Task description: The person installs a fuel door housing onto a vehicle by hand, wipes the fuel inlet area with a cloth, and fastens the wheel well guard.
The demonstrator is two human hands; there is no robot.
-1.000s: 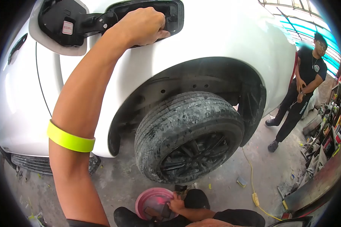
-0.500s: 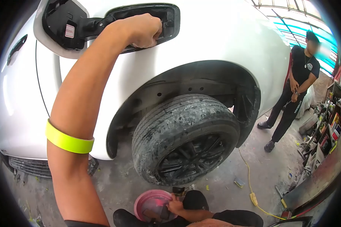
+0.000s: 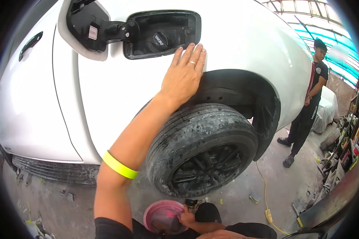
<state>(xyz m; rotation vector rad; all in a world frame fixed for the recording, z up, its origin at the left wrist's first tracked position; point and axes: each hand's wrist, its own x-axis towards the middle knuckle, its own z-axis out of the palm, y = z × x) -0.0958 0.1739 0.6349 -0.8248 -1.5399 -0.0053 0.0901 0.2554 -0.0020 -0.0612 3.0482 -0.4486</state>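
Observation:
My left hand (image 3: 182,77) lies flat on the white body panel (image 3: 235,44), fingers stretched out, with a ring on one finger. Its fingertips touch the lower edge of the fuel filler recess (image 3: 143,49). Inside the recess sits a black fuel cap (image 3: 159,40) marked DIESEL. The fuel door (image 3: 85,34) hangs open to the left. Low in view, my right hand (image 3: 186,217) grips the rim of a pink basin (image 3: 150,211). Dark flat pieces lie in the basin, too shadowed to name.
A dusty black wheel (image 3: 205,155) fills the arch beneath the panel. At right a person in black (image 3: 313,99) stands by the vehicle's rear. A yellow cable (image 3: 263,179) crosses the floor near a cluttered shelf (image 3: 347,147).
My left hand has come out of the filler recess, opened from a closed shape, and moved down and right onto the panel. The fuel cap now shows. My right hand stays at the basin.

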